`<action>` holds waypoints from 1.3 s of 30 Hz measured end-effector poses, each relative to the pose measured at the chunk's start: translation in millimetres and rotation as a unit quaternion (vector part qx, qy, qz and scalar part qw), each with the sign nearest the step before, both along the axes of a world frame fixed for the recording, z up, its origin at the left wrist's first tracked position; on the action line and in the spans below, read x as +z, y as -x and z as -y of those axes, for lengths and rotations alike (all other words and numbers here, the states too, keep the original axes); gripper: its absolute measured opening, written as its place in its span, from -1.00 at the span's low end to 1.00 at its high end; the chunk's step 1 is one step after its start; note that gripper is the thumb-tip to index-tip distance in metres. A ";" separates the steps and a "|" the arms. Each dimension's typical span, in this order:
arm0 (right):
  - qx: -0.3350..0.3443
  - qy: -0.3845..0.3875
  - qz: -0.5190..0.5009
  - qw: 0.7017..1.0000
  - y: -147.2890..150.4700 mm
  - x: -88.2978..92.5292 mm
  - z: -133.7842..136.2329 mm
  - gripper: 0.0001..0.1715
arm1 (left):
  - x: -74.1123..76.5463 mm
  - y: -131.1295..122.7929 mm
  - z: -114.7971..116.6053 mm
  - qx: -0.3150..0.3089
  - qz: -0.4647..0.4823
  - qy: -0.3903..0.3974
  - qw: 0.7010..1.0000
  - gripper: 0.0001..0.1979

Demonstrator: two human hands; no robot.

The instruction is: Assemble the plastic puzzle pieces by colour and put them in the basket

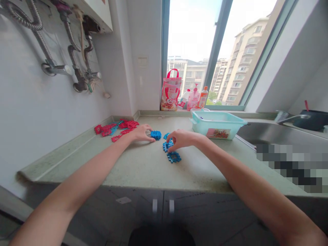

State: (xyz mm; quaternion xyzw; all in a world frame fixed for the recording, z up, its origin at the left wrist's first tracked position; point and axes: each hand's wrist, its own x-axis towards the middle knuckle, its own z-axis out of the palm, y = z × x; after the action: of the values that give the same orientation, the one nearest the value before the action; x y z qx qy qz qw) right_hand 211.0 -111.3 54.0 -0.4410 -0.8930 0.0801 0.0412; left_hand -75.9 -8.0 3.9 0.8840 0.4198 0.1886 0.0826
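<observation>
My left hand [142,133] is beside a small blue block of interlocking pieces [156,135] on the counter, thumb and fingers apart at its left side. Over a group of flat blue toothed pieces, my right hand [178,139] has its thumb and fingers curled at the middle piece [166,147]; whether it grips that piece is unclear. A blue square piece with an open centre [174,157] lies nearest the front, and another blue piece [166,136] is partly hidden behind my right hand. Left of my left hand spreads a pile of red pieces [128,124] with some light blue ones.
A pale turquoise plastic tub [217,123] stands at the back right of the counter [143,171], beside a metal sink [256,135]. A pink bag [171,92] and several bottles line the window sill. Pipes hang on the left wall.
</observation>
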 end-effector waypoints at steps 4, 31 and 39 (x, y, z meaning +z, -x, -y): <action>0.003 -0.016 0.019 1.000 5.4 -7.8 1.2 -0.46 | -7.8 -4.5 -2.8 -0.015 0.032 0.024 0.999 -0.33; 0.005 -0.084 -0.118 0.989 -17.4 -15.2 -20.5 -0.53 | -7.4 -16.8 11.6 -0.030 0.007 0.052 0.998 -0.02; -0.082 -0.045 -0.186 0.978 -41.4 -57.7 -50.9 0.21 | -10.6 -9.6 12.5 0.059 0.046 0.035 0.997 0.09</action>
State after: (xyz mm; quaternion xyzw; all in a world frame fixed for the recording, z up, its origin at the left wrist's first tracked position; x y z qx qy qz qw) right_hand 252.3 -60.3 -3.7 -0.4881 -0.8331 0.1168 0.2326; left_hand -66.3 -20.5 -6.7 0.8448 0.4729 0.2186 0.1215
